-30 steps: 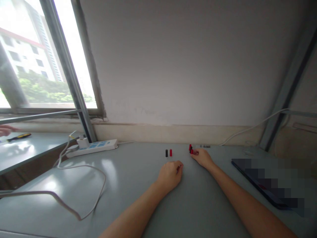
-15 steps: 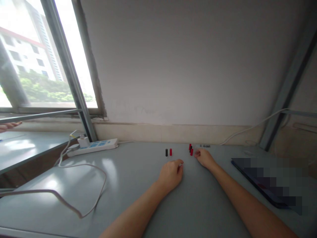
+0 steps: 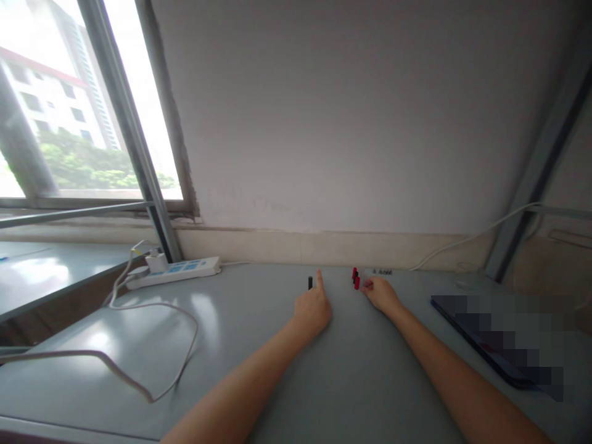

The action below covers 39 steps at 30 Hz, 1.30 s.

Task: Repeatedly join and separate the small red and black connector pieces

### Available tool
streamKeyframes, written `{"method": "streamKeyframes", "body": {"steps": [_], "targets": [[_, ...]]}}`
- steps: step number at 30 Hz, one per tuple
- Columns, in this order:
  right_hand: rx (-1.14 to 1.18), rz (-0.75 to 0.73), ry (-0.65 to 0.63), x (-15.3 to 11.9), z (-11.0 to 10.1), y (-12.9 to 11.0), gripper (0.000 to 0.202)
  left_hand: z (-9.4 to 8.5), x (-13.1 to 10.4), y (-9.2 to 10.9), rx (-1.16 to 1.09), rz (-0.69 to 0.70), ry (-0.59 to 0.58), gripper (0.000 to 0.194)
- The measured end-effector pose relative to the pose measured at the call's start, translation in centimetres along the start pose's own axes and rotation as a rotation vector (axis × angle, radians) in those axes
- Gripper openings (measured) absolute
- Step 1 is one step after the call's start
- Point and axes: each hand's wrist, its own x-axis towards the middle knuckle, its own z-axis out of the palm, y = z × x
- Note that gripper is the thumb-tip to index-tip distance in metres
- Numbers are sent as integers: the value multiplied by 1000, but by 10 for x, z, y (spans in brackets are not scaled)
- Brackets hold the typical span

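My left hand [image 3: 313,308] is over the middle of the grey table, index finger stretched forward and the other fingers curled, with no object visible in it. Just left of that fingertip a black cylinder [image 3: 310,283] stands upright; the red one beside it is hidden behind the finger. My right hand [image 3: 380,293] has its fingers pinched together, and what they hold is too small to make out. Close to its fingertips are a red cylinder [image 3: 357,283], another red cylinder [image 3: 354,272] and black ones partly hidden between them.
Several small dark pieces [image 3: 383,272] lie beyond my right hand. A white power strip [image 3: 185,272] with plugs is at the back left, its cable [image 3: 194,336] looping over the table [image 3: 222,382]. A dark flat device [image 3: 490,345], partly pixelated, lies at the right.
My left hand has moved slightly left and forward, and its index finger is now stretched out over the red cylinder's place. My right hand has barely moved. Another person's hand at the far left has gone from view.
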Motion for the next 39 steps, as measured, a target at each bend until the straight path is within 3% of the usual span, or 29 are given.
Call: {"method": "streamKeyframes", "body": {"steps": [7, 13, 16, 20, 23, 26, 32, 35, 39], "targets": [[-101, 21, -44, -7, -10, -5, 16, -2, 9, 2, 57, -54, -7, 62], [-257, 37, -91, -17, -23, -17, 15, -3, 12, -1, 94, 103, 102, 35], [-229, 9, -89, -21, -29, -25, 20, 3, 12, -1, -77, 88, 147, 28], [-18, -167, -99, -24, -28, -38, 29, 15, 12, -2, -564, 56, 221, 21], [255, -249, -216, -27, -24, -47, 34, 18, 13, -4, -931, -18, 173, 19], [474, -231, -321, -30, -21, -52, 36, 13, 11, -3, -1158, -89, 126, 17], [615, -219, -312, -29, -24, -51, 29, 5, 5, 1, -1336, -175, 98, 15], [644, -261, -273, -28, -25, -48, 19, 3, 4, 2, -1350, -211, 115, 15], [617, -283, -241, -28, -25, -49, 20, 3, 4, 2, -1342, -214, 113, 14]]}}
